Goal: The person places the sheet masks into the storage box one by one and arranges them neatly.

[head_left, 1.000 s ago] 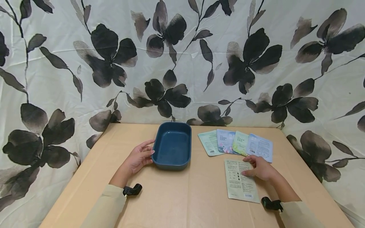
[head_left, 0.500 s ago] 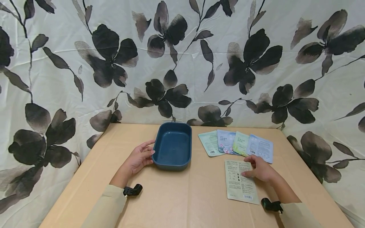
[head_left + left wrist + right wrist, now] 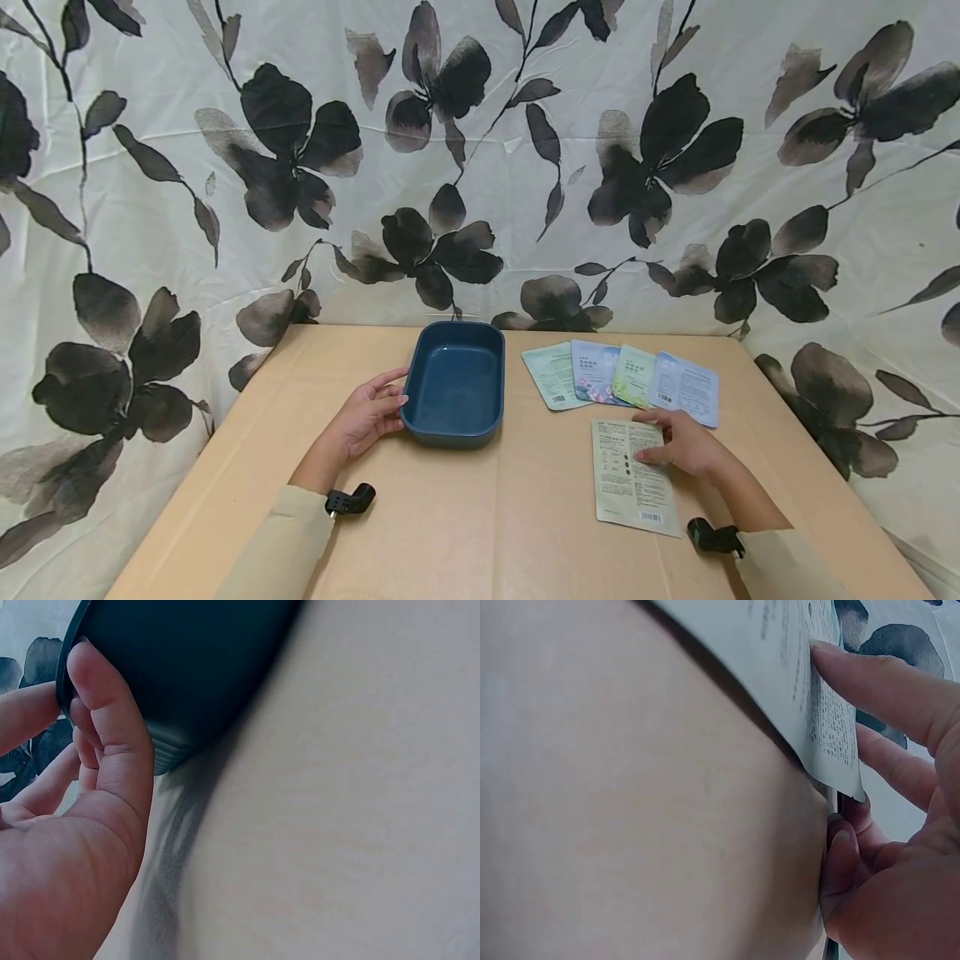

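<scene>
A deep blue rectangular dish (image 3: 453,383) stands on the table, nothing in it. My left hand (image 3: 367,418) holds its left side, thumb and fingers at the rim; in the left wrist view the thumb (image 3: 105,697) lies against the dish wall (image 3: 187,660). To the right, a pale green sheet mask packet (image 3: 630,492), printed with small text and a barcode, lies near flat. My right hand (image 3: 686,446) grips its upper right edge. The right wrist view has the thumb on the printed face of the packet (image 3: 780,667) and other fingertips along its edge, partly hidden.
Behind the held packet lie several overlapping packets: a mint one (image 3: 557,379), a lilac one (image 3: 595,371), a light green one (image 3: 632,375) and a blue one (image 3: 684,387). A floral cloth (image 3: 525,208) hangs behind the tan table (image 3: 442,525).
The index finger of my right hand has shifted slightly left along the packet's top edge. The left hand, the dish and the other packets stay where they were.
</scene>
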Demonstrator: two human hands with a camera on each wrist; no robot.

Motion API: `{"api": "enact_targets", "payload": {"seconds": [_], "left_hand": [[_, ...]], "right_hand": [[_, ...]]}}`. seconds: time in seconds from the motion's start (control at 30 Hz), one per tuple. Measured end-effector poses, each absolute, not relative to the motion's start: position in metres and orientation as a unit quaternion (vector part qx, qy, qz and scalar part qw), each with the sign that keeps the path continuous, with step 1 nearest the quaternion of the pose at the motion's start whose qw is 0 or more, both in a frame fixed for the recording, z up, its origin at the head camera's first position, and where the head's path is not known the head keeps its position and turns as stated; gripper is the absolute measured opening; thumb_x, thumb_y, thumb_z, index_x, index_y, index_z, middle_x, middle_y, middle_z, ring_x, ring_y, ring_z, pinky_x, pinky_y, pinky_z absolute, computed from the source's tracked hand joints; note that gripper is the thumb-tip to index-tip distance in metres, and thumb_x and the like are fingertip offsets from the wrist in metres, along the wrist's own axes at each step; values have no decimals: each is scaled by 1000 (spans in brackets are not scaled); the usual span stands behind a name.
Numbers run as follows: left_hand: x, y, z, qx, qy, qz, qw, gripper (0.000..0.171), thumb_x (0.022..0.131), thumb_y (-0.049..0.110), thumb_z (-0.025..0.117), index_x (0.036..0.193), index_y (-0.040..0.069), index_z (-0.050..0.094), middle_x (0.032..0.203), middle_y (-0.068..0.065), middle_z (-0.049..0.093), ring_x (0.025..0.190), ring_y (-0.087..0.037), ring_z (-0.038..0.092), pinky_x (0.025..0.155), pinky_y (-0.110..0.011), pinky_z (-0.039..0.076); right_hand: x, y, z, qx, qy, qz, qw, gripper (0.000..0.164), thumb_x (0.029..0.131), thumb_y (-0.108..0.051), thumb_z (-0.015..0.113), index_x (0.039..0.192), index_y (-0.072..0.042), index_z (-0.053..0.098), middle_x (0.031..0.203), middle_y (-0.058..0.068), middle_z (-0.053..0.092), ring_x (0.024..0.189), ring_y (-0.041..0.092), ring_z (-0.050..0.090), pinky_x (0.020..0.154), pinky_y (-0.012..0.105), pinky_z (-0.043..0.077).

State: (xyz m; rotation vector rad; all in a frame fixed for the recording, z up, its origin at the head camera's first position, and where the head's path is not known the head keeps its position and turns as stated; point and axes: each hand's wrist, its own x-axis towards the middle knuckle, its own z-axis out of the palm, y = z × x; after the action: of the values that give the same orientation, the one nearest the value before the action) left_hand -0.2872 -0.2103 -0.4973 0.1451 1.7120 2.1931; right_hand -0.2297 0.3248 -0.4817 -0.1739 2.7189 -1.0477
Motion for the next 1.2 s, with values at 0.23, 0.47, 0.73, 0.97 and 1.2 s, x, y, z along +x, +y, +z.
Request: {"api": "enact_targets", "payload": {"seconds": [0.23, 0.47, 0.73, 0.97, 1.2], "left_hand": [[-287, -211, -497, 52, 604, 775, 179, 65, 101, 1, 59, 159, 8, 31, 98, 5, 63, 72, -9, 67, 65, -24, 58], [-287, -210, -498, 51, 605, 774, 180, 65, 101, 2, 59, 159, 9, 31, 98, 6, 63, 73, -9, 67, 65, -25, 59], [-287, -211, -498, 53, 605, 775, 176, 65, 101, 3, 60, 160, 10, 31, 99, 4, 63, 74, -10, 68, 67, -25, 59], [-287, -211, -499, 56, 598, 780, 176, 66, 101, 3, 60, 160, 10, 31, 100, 3, 65, 76, -11, 68, 69, -26, 60], [-286, -211, -499, 61, 592, 784, 177, 68, 101, 2, 60, 161, 10, 29, 98, 4, 66, 76, -11, 69, 69, -26, 60]], "right_hand": [[-230, 324, -482, -59, 925, -359, 114, 66, 78, -25, 89, 135, -6, 63, 96, 8, 55, 92, 25, 46, 65, 28, 32], [-229, 326, -486, -42, 920, -370, 120, 64, 79, -28, 89, 133, -7, 61, 101, 8, 61, 96, 24, 50, 68, 27, 37], [-227, 325, -481, -39, 911, -393, 118, 60, 81, -25, 88, 129, -4, 58, 109, 10, 65, 97, 24, 55, 71, 25, 45], [-228, 324, -477, -33, 898, -420, 125, 57, 82, -23, 87, 128, -6, 57, 111, 12, 67, 96, 25, 60, 73, 25, 51], [-225, 322, -477, -37, 873, -465, 139, 59, 84, -20, 85, 132, -5, 55, 117, 15, 66, 91, 25, 66, 73, 29, 59]]}}
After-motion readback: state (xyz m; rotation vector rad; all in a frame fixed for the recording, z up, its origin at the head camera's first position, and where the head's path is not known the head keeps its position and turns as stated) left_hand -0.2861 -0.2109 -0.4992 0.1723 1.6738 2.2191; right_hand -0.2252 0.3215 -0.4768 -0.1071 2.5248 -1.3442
